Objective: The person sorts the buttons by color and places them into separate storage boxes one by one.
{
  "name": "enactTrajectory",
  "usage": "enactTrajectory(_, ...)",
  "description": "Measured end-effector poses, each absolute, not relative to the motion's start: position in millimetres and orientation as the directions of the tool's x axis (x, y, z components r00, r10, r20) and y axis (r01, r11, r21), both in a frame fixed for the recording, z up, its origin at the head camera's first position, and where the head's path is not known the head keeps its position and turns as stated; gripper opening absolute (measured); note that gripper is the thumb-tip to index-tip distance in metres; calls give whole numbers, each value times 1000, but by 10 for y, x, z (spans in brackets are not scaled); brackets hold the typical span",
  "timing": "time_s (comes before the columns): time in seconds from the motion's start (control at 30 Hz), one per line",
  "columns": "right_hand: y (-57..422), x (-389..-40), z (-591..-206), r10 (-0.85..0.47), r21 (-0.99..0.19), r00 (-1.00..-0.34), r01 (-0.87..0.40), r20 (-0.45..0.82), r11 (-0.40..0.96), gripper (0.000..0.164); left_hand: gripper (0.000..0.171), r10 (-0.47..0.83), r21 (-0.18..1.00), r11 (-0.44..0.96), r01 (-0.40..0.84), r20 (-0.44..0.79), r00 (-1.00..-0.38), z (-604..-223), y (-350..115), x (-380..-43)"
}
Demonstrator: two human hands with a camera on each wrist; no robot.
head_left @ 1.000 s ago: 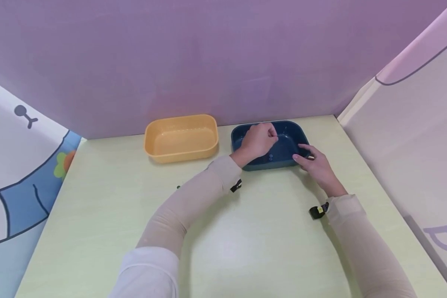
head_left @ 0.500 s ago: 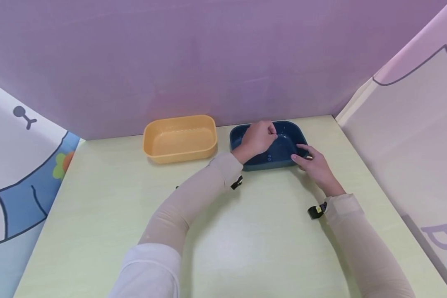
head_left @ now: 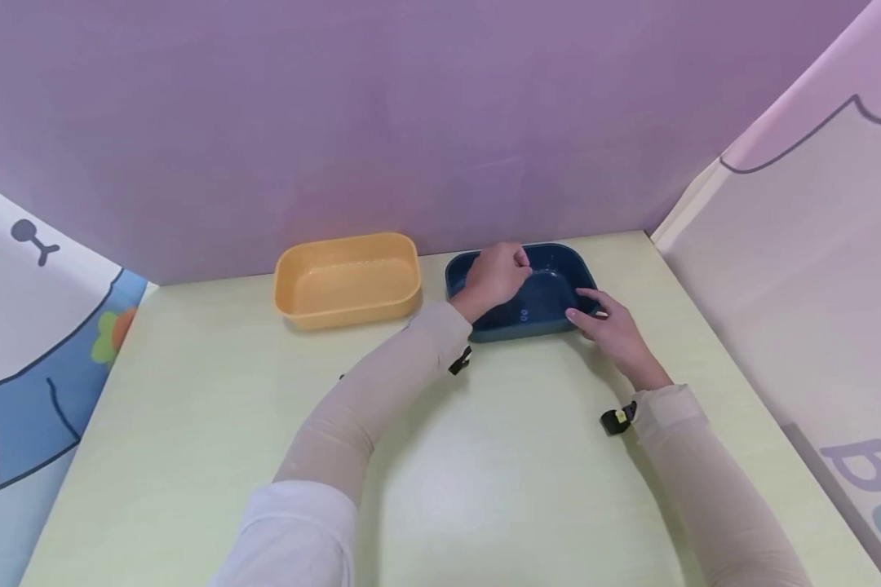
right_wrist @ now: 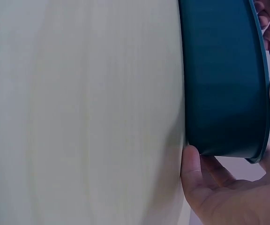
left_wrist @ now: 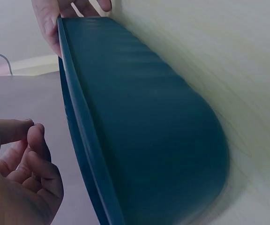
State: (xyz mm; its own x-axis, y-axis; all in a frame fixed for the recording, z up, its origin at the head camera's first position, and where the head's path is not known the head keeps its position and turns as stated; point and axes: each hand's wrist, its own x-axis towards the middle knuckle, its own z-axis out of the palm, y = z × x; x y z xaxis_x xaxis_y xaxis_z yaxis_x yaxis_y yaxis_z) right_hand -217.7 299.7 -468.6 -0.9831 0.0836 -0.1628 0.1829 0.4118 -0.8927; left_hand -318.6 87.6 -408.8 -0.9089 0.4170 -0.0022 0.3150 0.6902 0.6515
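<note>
A dark blue plastic bin [head_left: 529, 330] stands on the table. My right hand [head_left: 617, 330] grips its right end, the thumb at the rim and other fingers low against the outer wall, down near the tabletop. Over the bin's left part is my left hand [head_left: 498, 273], its fingers curled and thumb and index fingertips together. In the left wrist view a tiny dark piece [left_wrist: 31, 122] shows at the pinch of that left hand [left_wrist: 25, 173]; its kind is too small to tell. Two small ring shapes [head_left: 524, 315] show inside the bin near its front wall.
A yellow bin [head_left: 348, 314] of similar shape stands to the left of the blue one. A small dark speck [head_left: 342, 377] lies on the table beside the left sleeve. A purple backdrop [head_left: 382, 122] rises right behind both bins, and a printed side wall stands at each side.
The view has shifted slightly. Both hands keep nearly the same place at the blue bin, and the left fingertips stay pinched.
</note>
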Motion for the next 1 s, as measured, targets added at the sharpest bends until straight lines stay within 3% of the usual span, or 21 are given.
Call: enactTrajectory(1.0, 2981, -2172, -4643, 90, -882, -979, 202, -181, 425, 74, 9, 385, 682, 672, 287, 8, -923, -4182, 826, -3245)
